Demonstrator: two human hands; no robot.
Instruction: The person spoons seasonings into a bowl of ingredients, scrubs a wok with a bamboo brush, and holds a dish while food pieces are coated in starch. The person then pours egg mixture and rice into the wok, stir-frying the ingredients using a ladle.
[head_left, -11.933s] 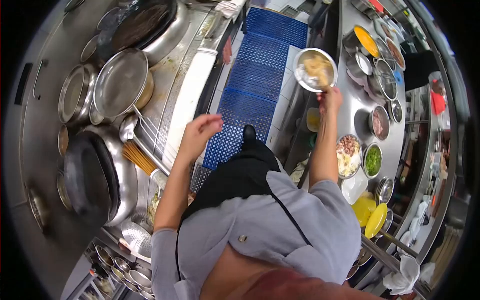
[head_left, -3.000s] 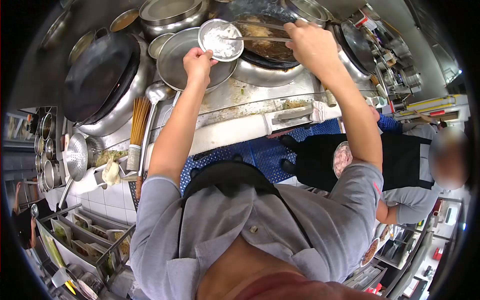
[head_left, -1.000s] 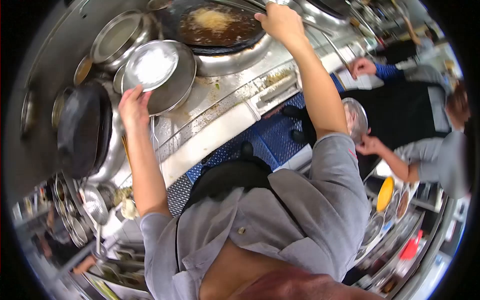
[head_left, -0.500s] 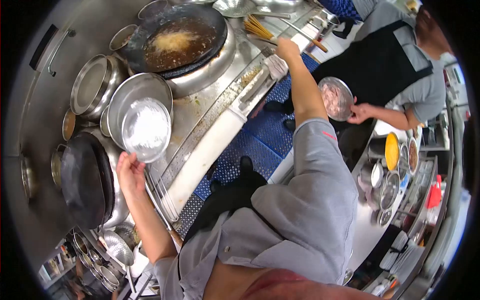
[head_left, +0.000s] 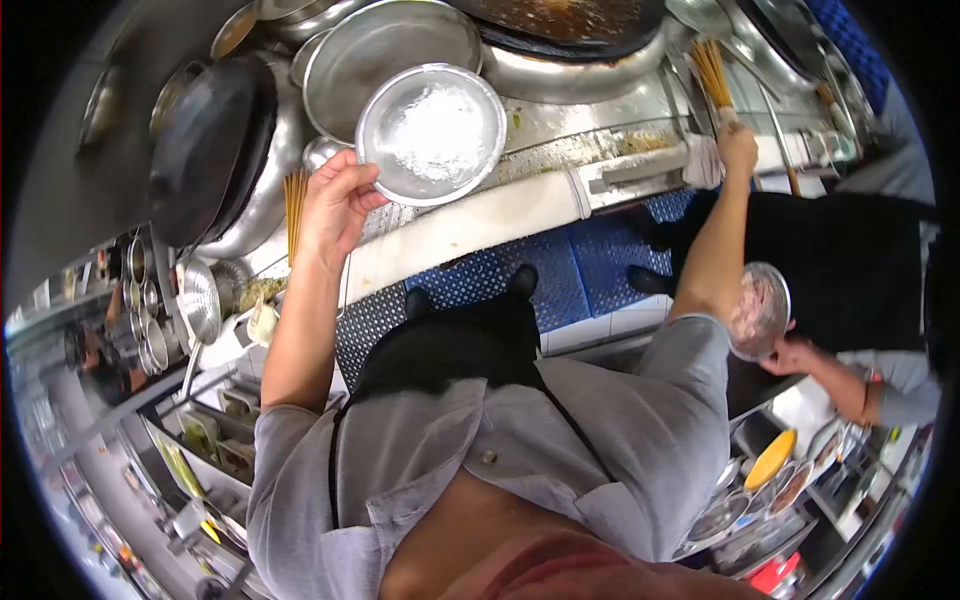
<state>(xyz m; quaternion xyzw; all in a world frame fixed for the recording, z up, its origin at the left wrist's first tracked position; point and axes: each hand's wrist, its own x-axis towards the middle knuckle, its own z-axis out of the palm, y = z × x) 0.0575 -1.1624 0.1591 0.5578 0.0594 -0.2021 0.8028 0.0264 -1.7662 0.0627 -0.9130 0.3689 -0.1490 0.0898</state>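
My left hand pinches the rim of a round metal bowl with white powder in it. The bowl overlaps the near edge of a large metal pan. My right hand is closed at the lower end of a bamboo brush, beside a white cloth; what its fingers hold is hidden. Dark liquid with a pale lump shows in the wok at the top, cut off by the frame.
At the right, a co-worker in a black apron holds a bowl of pink meat near my right forearm. A dark wok stands at the left. A perforated ladle is at the lower left. Blue mats cover the floor.
My right hand has moved from over the wok to the brush and cloth; the long utensils it held no longer show clearly. My left hand still holds the powder bowl. The view has turned.
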